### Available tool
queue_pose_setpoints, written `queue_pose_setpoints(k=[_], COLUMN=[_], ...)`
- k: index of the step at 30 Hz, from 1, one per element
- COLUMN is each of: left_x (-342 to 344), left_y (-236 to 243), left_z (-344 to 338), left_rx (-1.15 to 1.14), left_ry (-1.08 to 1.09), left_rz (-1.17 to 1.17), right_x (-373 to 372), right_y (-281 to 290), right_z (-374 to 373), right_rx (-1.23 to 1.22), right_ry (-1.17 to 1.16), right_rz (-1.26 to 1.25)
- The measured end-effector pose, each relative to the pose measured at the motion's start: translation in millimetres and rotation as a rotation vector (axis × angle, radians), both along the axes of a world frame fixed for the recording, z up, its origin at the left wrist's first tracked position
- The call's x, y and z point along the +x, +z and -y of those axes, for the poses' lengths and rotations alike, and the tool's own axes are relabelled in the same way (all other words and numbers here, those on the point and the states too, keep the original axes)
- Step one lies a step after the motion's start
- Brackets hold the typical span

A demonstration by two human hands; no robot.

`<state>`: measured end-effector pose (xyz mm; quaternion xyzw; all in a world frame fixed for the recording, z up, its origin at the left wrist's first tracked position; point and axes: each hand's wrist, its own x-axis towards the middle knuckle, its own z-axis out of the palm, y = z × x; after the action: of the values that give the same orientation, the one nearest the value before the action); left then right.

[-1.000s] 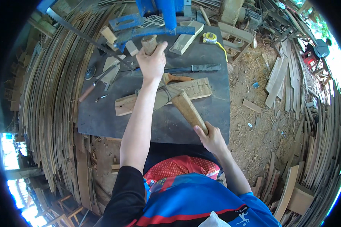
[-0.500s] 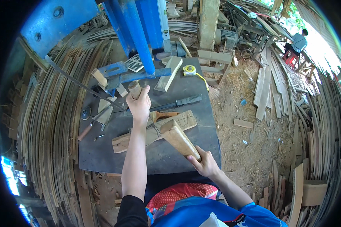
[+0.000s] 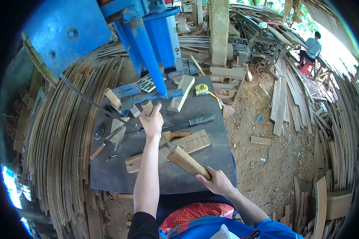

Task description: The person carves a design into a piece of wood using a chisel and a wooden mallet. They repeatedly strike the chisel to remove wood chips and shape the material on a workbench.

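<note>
My left hand [image 3: 153,122] grips an upright wooden handle [image 3: 146,108], with a thin metal shaft running below it toward a pencil-marked wooden board [image 3: 199,140] on the dark work table [image 3: 207,167]. My right hand [image 3: 214,181] is closed around a long squared wooden bar [image 3: 185,161], whose far end overlaps the board and shaft in this view; contact there cannot be told. A wooden-handled brush [image 3: 175,134] lies behind the board, beside a long black bar tool [image 3: 199,119]. A wooden-handled tool [image 3: 99,150] lies at the table's left.
A blue machine [image 3: 151,59] stands over the table's back, near a tape measure [image 3: 201,89] and wood offcuts [image 3: 180,95]. Stacked planks [image 3: 64,143] line the left; more boards [image 3: 280,99] lie right. A person [image 3: 312,48] sits on a red stool at back right.
The view has tilted up, so the table sits lower and more of the blue machine shows. The wooden bar in my right hand has turned slightly. Both hands keep their grips.
</note>
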<state>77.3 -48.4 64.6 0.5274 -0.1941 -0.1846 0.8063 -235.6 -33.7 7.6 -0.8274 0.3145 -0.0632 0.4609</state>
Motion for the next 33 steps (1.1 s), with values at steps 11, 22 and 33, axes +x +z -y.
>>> queue_pose_setpoints(k=[11,22,33], left_x=[6.1,-3.8,-46.6], left_y=[-9.0,-4.1,-2.3], left_z=[3.0,-5.0,-35.5], left_rx=[0.006,-0.08,0.009], left_ry=[0.009,0.006,0.084], left_rz=[-0.009,0.011,0.251], right_x=[-1.6,5.5,8.2], right_y=[-5.9,-6.8,-16.8], right_z=[-5.3,-5.5,-11.6], right_rx=[0.041,0.106,0.136], right_ry=[-0.029,-0.028,-0.006], right_rz=[-0.084,-0.112,-0.123])
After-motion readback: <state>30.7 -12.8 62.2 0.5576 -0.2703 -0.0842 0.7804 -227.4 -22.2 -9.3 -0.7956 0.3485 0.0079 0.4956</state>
